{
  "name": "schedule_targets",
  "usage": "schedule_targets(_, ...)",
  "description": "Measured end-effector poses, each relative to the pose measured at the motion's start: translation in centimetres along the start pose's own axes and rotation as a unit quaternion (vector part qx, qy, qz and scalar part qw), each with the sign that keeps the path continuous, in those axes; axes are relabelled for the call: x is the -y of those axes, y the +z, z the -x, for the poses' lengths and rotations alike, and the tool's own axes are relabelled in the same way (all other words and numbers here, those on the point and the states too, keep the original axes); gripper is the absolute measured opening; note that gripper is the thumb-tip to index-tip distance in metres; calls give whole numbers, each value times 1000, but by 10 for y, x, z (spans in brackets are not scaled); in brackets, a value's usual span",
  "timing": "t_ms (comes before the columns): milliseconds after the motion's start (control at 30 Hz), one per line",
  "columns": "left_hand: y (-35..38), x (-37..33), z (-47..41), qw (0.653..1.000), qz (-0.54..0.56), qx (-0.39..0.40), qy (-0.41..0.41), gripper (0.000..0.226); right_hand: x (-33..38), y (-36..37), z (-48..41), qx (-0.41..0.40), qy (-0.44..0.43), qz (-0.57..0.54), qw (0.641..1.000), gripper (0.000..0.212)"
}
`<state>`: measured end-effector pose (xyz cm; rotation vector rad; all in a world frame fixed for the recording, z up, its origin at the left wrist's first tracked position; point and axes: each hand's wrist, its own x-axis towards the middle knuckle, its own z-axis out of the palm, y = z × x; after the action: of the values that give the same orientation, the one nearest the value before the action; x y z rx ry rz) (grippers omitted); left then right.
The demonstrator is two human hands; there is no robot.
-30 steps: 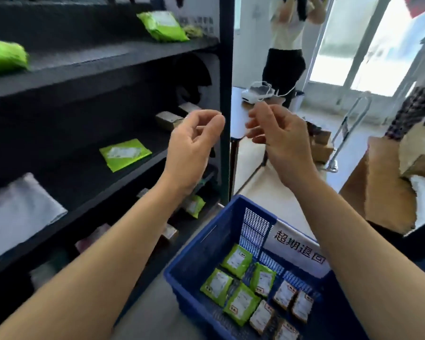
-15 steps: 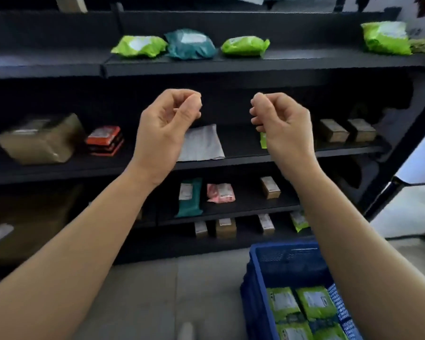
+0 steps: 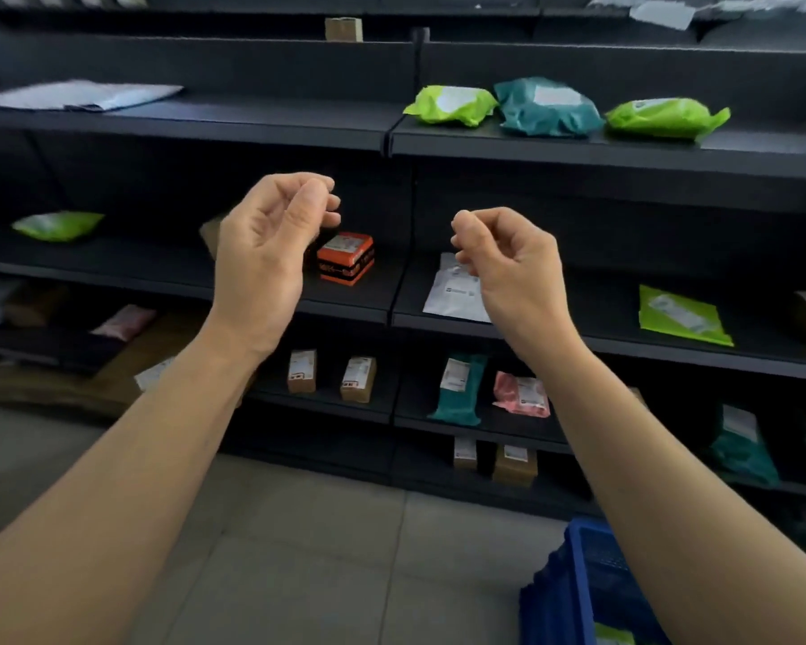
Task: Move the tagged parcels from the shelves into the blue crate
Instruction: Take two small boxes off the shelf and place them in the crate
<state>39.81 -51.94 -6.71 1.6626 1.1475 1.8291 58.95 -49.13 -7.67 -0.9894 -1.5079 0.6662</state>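
Grey tiled floor (image 3: 299, 574) lies nearest, with the blue crate (image 3: 578, 584) at the near right, now mostly cut off by the frame. Both hands hover empty: left hand (image 3: 266, 253) and right hand (image 3: 508, 267) with fingers loosely curled. Beyond them, black shelves (image 3: 392, 137), seen further left than before, carry labelled parcels: an orange box (image 3: 345, 258), a white mailer (image 3: 454, 295), green bags (image 3: 452, 105). Labels are too blurred to read.
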Motion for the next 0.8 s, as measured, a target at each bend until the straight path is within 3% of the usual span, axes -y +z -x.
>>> schedule_targets(333,-66,65,-20,999,-26,-8,-47,21,-20,102,-29,56,-1,3,998,16)
schedule_targets(800,-109,203,-41,981,-46,-37,-184,11,-122,217,-69,158,106,10,982,13)
